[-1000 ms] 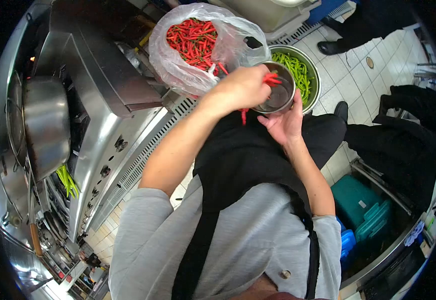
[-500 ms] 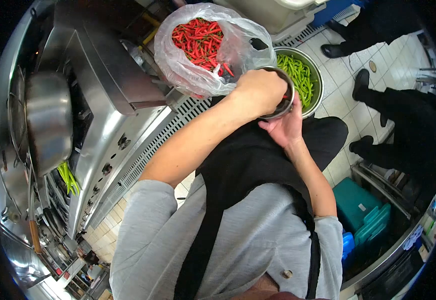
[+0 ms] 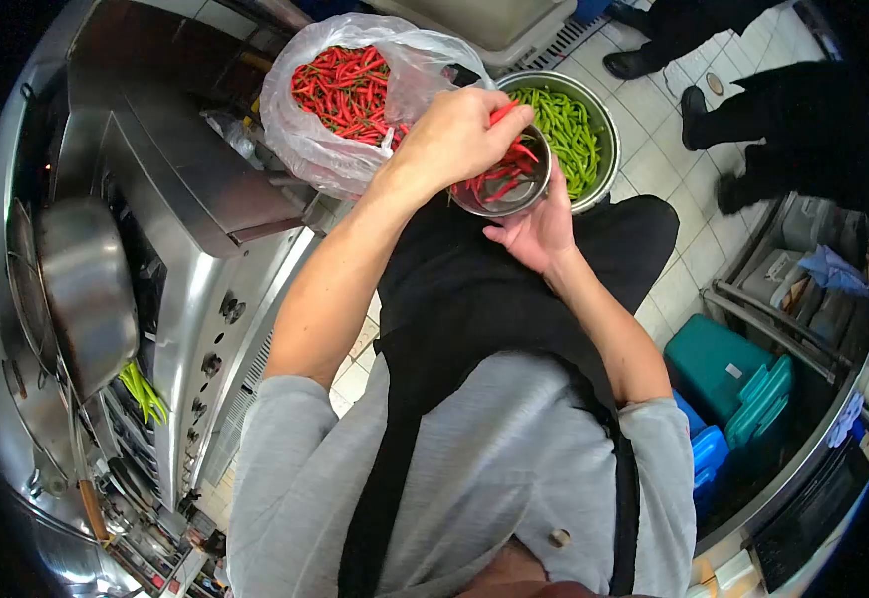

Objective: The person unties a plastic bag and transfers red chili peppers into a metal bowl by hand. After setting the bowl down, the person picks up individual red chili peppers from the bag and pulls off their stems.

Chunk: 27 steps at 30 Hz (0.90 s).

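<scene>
My left hand (image 3: 462, 138) is bent over the rim of a small metal bowl (image 3: 529, 197), its fingers closed on red chilies (image 3: 502, 113). Several more red chilies (image 3: 499, 183) lie inside the bowl. From below and the right, my right hand (image 3: 542, 227) supports the bowl, palm up; part of its fingers is hidden behind it. Just beyond my left hand, a clear plastic bag (image 3: 290, 130) stands open with many red chilies (image 3: 345, 90) in it. A larger metal bowl (image 3: 610, 149) full of green chilies (image 3: 564, 130) is behind the small bowl, to the right.
A steel stove (image 3: 190, 249) with a large pot (image 3: 86, 289) runs along the left. Two co-workers' dark-clothed legs (image 3: 783, 110) are at upper right. A grey bin (image 3: 484, 25) stands beyond the bowls. Teal containers (image 3: 714, 364) sit under a rack at right.
My left hand has lifted from inside the small bowl to its rim, showing the chilies. Both hands, bowls and bag appear farther left in view. A co-worker's foot has shifted.
</scene>
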### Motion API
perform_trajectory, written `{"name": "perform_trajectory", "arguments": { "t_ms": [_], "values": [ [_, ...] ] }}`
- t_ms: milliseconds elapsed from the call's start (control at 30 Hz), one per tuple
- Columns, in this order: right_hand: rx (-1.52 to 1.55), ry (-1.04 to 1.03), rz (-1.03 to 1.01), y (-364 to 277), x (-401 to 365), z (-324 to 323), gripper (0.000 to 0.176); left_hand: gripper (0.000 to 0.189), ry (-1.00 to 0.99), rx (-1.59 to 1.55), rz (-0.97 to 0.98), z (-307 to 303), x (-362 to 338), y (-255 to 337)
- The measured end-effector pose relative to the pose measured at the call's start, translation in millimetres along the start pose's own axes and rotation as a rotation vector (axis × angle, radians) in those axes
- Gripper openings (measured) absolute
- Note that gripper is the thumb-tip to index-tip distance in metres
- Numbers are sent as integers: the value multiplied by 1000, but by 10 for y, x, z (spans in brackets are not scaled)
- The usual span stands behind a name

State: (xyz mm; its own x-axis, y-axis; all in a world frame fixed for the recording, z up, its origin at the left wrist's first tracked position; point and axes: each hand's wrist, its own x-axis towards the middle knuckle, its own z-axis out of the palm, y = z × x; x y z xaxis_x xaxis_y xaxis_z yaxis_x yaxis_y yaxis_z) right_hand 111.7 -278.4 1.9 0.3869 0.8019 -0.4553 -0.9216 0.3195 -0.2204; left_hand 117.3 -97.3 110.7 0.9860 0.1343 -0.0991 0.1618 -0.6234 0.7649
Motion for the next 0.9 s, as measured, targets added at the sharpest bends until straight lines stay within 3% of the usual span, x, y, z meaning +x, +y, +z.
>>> {"name": "perform_trajectory", "arguments": {
  "t_ms": [133, 233, 300, 367, 433, 533, 633, 700, 733, 900],
  "values": [
    [-2, -14, -6, -16, -12, -6, 82, 38, 59, -106, -58, -31, -110, -15],
    [-1, -21, -1, -3, -11, -21, 82, 34, 173, -424, -107, -121, -219, 94],
    [-5, -26, 9, 14, -4, -5, 81, 30, 286, -498, -50, -26, -255, 53],
    [-17, -34, 4, 19, -1, 31, 81, 26, 537, -681, 29, 105, -335, 71],
    [-10, -44, -7, 17, -2, 37, 81, 20, 528, -539, 89, 305, -412, -102],
    [2, -51, -21, 24, -6, -1, 79, 15, 330, -145, 243, 422, -492, -161],
    [30, -79, -16, 43, 3, -67, 74, 23, 288, 159, 274, 466, -532, -61],
    [35, 35, -67, 74, -17, 62, 74, 26, 271, 170, 289, 435, -558, -28],
    [48, 28, -68, 67, -9, 30, 73, 25, 254, 182, 362, 456, -553, -87],
    [22, 42, -100, 48, 3, 97, 77, 23, 371, 123, 364, 386, -701, -48]
  ]
}}
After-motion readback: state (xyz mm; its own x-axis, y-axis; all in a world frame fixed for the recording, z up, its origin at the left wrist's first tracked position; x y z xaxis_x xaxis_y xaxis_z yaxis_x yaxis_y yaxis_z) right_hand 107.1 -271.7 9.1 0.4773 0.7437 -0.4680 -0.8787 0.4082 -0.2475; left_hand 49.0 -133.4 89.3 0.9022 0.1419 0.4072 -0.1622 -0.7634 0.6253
